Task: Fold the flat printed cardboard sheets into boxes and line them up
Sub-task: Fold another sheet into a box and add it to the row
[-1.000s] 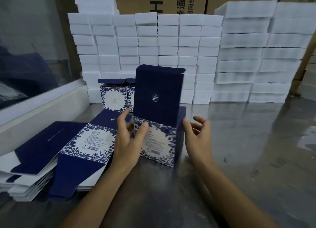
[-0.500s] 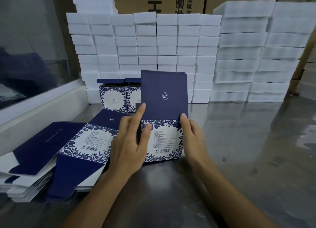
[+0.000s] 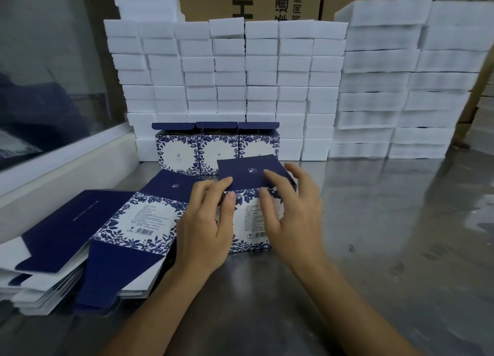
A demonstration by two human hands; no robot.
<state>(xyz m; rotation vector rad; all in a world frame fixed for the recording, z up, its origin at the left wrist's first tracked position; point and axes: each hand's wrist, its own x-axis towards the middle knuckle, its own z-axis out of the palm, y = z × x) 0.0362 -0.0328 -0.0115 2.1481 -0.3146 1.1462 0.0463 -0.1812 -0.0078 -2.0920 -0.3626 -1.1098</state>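
A blue-and-white floral box stands on the steel table in front of me, its navy lid flap folded down nearly flat over the top. My left hand grips the box's left side, thumb on the printed front and fingers on the flap's edge. My right hand rests on the right side with fingers spread over the flap. Three folded boxes stand in a row behind, their lids upright. Flat printed sheets lie stacked at the left.
Tall stacks of white foam blocks fill the back of the table, with larger ones at the right. A white ledge and glass pane run along the left. Bare steel tabletop spreads to the right.
The upright navy lid flap has been folded down over the box top. Both hands moved up from the box's sides onto the flap.
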